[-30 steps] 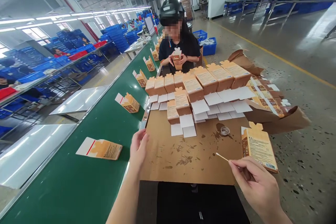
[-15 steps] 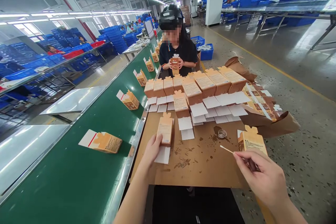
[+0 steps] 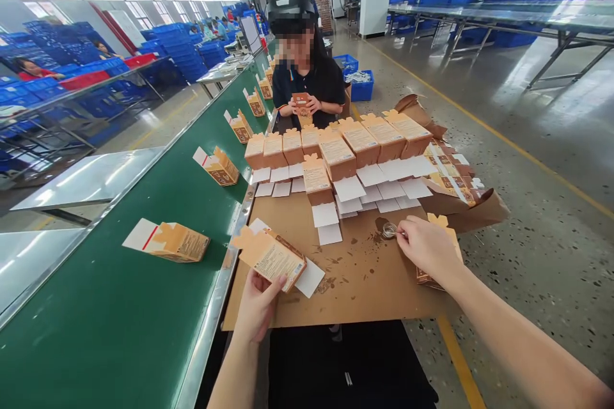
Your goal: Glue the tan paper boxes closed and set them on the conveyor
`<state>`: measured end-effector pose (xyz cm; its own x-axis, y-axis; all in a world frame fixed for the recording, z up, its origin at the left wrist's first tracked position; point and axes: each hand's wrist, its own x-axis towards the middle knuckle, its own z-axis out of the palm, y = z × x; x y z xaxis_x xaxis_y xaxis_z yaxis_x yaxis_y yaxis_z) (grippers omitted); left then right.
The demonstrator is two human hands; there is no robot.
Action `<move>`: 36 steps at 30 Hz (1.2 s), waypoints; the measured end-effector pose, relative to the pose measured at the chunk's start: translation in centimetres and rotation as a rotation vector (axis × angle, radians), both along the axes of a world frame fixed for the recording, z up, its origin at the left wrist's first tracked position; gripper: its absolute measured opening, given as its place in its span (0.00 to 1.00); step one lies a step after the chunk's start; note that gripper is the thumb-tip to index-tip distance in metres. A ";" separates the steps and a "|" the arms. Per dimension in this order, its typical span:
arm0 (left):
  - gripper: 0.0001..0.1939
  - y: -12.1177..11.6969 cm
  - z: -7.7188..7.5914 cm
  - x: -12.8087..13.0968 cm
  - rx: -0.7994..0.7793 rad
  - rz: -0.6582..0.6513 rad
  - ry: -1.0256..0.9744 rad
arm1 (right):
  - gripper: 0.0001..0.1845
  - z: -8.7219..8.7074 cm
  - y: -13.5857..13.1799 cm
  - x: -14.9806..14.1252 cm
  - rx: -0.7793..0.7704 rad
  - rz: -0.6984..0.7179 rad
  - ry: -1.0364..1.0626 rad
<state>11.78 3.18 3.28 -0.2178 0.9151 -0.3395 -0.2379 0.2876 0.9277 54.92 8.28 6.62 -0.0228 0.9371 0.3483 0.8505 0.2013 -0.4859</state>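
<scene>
My left hand point(image 3: 259, 308) is closed on the lower end of an orange-brown carton point(image 3: 277, 258), which is tilted above the cardboard tabletop point(image 3: 362, 297). White flaps stick out at both of its ends. My right hand point(image 3: 428, 248) pinches a cotton swab point(image 3: 395, 232) over a small clear dish point(image 3: 388, 230); the fingers hide most of the swab, and whether its tip touches the inside is too small to tell. Dark wet spots surround the dish. Beneath my right forearm, another carton point(image 3: 442, 228) is partly covered.
Rows of cartons point(image 3: 368, 138) with white flaps stand across the tabletop's far side. To the left runs a green conveyor belt point(image 3: 119, 307) carrying spaced cartons point(image 3: 185, 241). A co-worker point(image 3: 307, 80) opposite holds a carton. Brown wrapping paper point(image 3: 480, 212) overhangs the right edge.
My left hand has lifted and tilted its carton, its top swinging left. My right hand has moved left with the cotton swab, over to the dish. The camera view has shifted a little.
</scene>
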 end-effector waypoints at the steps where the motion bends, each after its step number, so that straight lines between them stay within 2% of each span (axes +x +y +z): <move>1: 0.49 0.4 -0.1 0.2 0.001 -0.009 0.011 | 0.27 0.1 0.1 0.2 0.001 0.000 0.000; 4: 0.49 1.1 -0.6 0.6 0.010 -0.025 0.042 | 0.28 0.8 0.0 1.1 0.006 -0.011 0.001; 6: 0.48 1.2 -0.8 0.7 0.020 -0.029 0.053 | 0.25 1.2 -0.9 1.1 0.016 -0.023 0.001; 9: 0.48 0.9 -0.8 1.2 0.031 -0.045 0.072 | 0.16 1.1 -3.5 -1.4 0.086 0.013 0.089; 11: 0.49 0.6 -0.5 1.7 0.030 -0.043 0.090 | 0.16 0.0 -5.8 -5.0 0.136 0.106 0.222; 14: 0.48 0.2 0.0 2.5 0.033 -0.015 0.123 | 0.18 -2.8 -8.5 -11.4 0.083 0.200 0.342; 17: 0.46 -0.1 0.1 2.7 0.046 -0.013 0.157 | 0.16 -5.4 -9.6 -16.1 0.074 0.224 0.326; 19: 0.45 -0.2 -0.1 2.5 0.058 -0.038 0.169 | 0.15 -6.5 -9.5 -17.5 0.094 0.227 0.258; 23: 0.44 -0.6 -0.7 2.0 0.078 -0.071 0.183 | 0.15 -7.3 -8.9 -17.6 0.114 0.224 0.188; 27: 0.45 -1.5 -0.8 3.0 0.120 -0.029 0.222 | 0.17 -6.7 -8.5 -16.0 0.119 0.188 0.209; 31: 0.41 -3.0 -0.1 4.8 0.182 0.029 0.452 | 0.17 -5.3 -9.0 -13.9 0.145 0.115 0.326; 36: 0.34 -4.4 0.9 6.0 0.112 0.006 0.700 | 0.16 -3.9 -10.6 -11.8 0.159 0.053 0.401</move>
<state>17.77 -1.23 4.21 -0.3558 0.9343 -0.0218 0.4242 0.1823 0.8870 43.13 -2.30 2.70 0.0972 0.8721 0.4795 0.5868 0.3389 -0.7354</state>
